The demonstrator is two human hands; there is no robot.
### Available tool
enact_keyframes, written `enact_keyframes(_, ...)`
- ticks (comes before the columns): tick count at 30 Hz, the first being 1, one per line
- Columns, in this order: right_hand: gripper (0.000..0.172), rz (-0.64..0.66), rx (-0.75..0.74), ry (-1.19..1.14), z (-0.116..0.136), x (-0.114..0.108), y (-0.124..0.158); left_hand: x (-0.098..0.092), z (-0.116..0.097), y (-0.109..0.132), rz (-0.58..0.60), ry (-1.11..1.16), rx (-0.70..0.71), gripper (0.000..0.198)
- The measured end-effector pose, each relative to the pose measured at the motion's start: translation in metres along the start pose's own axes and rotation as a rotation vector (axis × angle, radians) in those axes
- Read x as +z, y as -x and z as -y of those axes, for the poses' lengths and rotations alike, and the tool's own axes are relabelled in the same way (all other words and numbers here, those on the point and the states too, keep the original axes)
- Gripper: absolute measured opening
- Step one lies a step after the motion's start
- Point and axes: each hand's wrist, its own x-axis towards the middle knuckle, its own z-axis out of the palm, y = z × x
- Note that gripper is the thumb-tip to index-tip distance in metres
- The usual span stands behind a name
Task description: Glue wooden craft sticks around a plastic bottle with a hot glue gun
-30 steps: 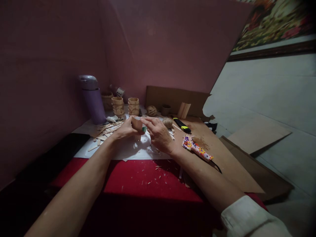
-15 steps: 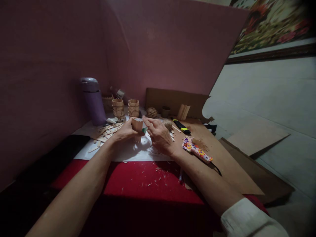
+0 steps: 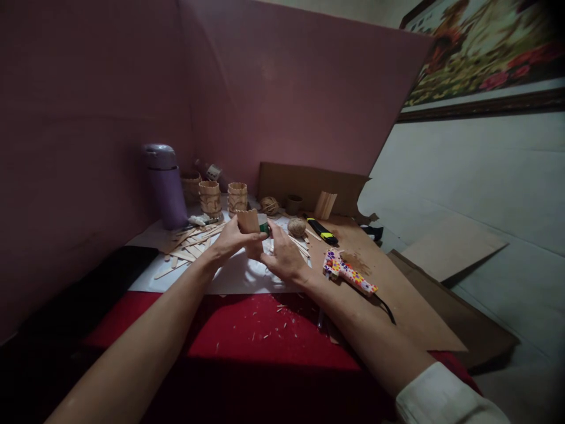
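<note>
Between my hands, above the white paper (image 3: pixel 238 280), is a small cup (image 3: pixel 248 221) partly faced with upright wooden craft sticks. Its right side shows bare, with a green patch. My left hand (image 3: pixel 230 240) grips the cup from the left, thumb across its near side. My right hand (image 3: pixel 283 254) closes round the right and lower side, its fingertips against the green part. Loose craft sticks (image 3: pixel 188 250) lie left of my left hand. Beyond my right hand rests a ball of twine (image 3: pixel 296 227).
Two stick-covered cups (image 3: pixel 209 199) stand behind, near a purple bottle (image 3: pixel 166 191). To the right, a flower-patterned glue gun (image 3: pixel 353 275) with a cord and a black-and-yellow utility knife (image 3: pixel 322 229) lie on cardboard (image 3: pixel 401 312). Joined sticks (image 3: pixel 325 205) stand at the back.
My right hand has come down from the cup's rim to its side and underside. The cup has turned slightly, showing more of its green part. The view has shifted a little.
</note>
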Motion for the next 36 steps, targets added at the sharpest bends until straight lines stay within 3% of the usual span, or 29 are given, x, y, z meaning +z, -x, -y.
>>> enact_keyframes(7, 0.072, -0.013, 0.118, -0.151, 0.002, -0.006, -0.003, 0.002, 0.001, 0.002, -0.002, 0.047, -0.005, 0.07)
enact_keyframes(11, 0.062, 0.024, 0.164, -0.253, 0.005, -0.011, -0.006, 0.001, 0.0, 0.002, 0.036, 0.15, -0.05, 0.071)
enact_keyframes(16, 0.054, 0.075, 0.206, -0.351, 0.005, -0.01, -0.005, 0.001, 0.003, 0.003, -0.008, 0.094, -0.073, 0.074)
enact_keyframes(20, 0.047, 0.079, 0.197, -0.424, 0.003, -0.009, -0.005, 0.0, 0.002, 0.004, 0.044, 0.13, -0.097, 0.077)
enact_keyframes(24, 0.047, 0.106, 0.209, -0.451, 0.0, -0.009, -0.004, 0.0, 0.001, 0.004, 0.067, 0.111, -0.12, 0.074)
enact_keyframes(30, 0.055, 0.116, 0.223, -0.494, 0.0, -0.008, -0.004, 0.002, 0.005, 0.003, 0.004, 0.039, -0.092, 0.07)
enact_keyframes(36, 0.058, 0.125, 0.218, -0.516, -0.002, -0.008, -0.004, 0.002, 0.008, 0.003, 0.04, 0.075, -0.078, 0.071)
